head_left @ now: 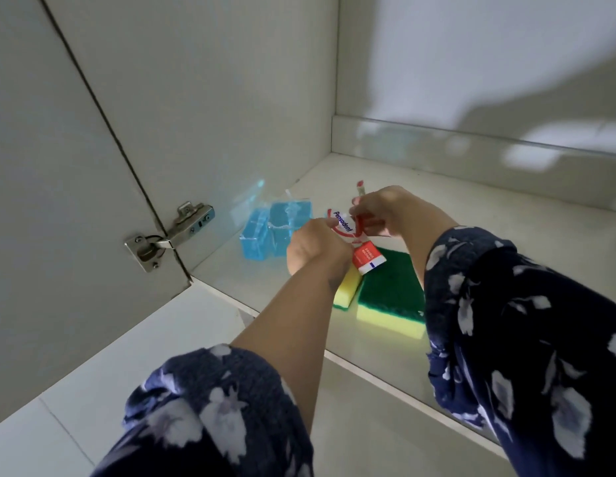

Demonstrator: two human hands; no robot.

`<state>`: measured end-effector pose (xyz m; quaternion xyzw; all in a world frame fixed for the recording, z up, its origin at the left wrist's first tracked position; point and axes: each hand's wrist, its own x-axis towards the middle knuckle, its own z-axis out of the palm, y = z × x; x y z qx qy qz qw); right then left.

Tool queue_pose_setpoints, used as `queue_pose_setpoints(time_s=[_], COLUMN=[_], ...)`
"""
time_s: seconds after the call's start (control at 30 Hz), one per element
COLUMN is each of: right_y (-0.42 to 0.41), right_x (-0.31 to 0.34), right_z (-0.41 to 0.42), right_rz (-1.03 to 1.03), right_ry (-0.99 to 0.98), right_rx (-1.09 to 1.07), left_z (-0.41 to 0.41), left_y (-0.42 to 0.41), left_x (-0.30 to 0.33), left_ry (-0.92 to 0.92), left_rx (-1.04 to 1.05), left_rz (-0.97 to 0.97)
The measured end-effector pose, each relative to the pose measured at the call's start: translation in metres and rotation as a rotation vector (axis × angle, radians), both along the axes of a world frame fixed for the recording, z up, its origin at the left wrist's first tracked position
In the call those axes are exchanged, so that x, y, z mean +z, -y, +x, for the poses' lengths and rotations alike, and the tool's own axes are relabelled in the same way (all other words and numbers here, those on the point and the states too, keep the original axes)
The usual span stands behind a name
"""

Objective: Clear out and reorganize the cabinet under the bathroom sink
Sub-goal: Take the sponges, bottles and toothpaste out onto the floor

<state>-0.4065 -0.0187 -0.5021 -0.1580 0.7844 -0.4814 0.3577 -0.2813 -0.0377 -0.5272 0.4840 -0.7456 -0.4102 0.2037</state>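
Both hands reach into the white cabinet [437, 215] and hold a red and white toothpaste tube [363, 256] above its floor. My left hand [315, 247] grips the tube's middle from the left. My right hand [385, 210] pinches its far end, where a small red-tipped part [360, 187] sticks up. Two clear blue blocks [275, 228] sit side by side on the cabinet floor left of the hands. Under the tube lie two sponges: a green-topped yellow sponge [390, 297] lies flat and a second yellow sponge [347, 287], partly hidden by my left wrist.
The cabinet door [59, 166] stands open at the left on a metal hinge [172, 234]. White floor tiles [127, 356] lie in front of the cabinet's front edge. The back wall has a low ledge [471, 146].
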Motion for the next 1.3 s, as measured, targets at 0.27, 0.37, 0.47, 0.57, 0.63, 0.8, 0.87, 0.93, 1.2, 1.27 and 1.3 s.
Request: queue_pose_setpoints(time_s=[0.27, 0.37, 0.47, 0.57, 0.63, 0.8, 0.87, 0.93, 1.2, 1.27, 1.3], right_y=[-0.024, -0.037, -0.052, -0.068, -0.080, -0.108, -0.120, -0.135, -0.176, -0.179, -0.180], right_x=[0.028, 0.038, 0.045, 0.049, 0.049, 0.030, 0.011, -0.011, -0.121, -0.141, -0.149], right_z=[0.029, 0.039, 0.061, 0.090, 0.111, 0.168, 0.188, 0.206, 0.237, 0.235, 0.233], right_rz=[-0.142, -0.157, -0.171, -0.150, -0.130, -0.023, -0.007, 0.027, 0.303, 0.364, 0.384], right_ry=[-0.011, -0.129, -0.163, -0.184, -0.228, -0.374, -0.402, -0.457, -0.452, -0.444, -0.437], right_rx=[0.000, 0.007, 0.038, 0.102, 0.159, 0.300, 0.379, 0.446, 0.592, 0.568, 0.548], left_z=[0.013, 0.039, 0.071, 0.101, 0.120, 0.171, 0.192, 0.214, 0.255, 0.250, 0.246], left_y=[-0.005, 0.000, -0.004, -0.016, -0.027, -0.058, -0.069, -0.078, -0.117, -0.130, -0.135], left_x=[0.016, 0.022, 0.025, 0.028, 0.029, 0.014, -0.003, -0.026, -0.127, -0.146, -0.154], left_ry=[-0.307, -0.298, -0.278, -0.288, -0.289, -0.251, -0.186, -0.129, -0.011, -0.014, -0.015], left_rx=[0.097, 0.112, 0.102, 0.087, 0.076, 0.084, 0.084, 0.091, 0.064, 0.054, 0.051], left_rz=[0.122, 0.071, 0.055, 0.082, 0.089, 0.121, 0.107, 0.108, 0.291, 0.344, 0.364])
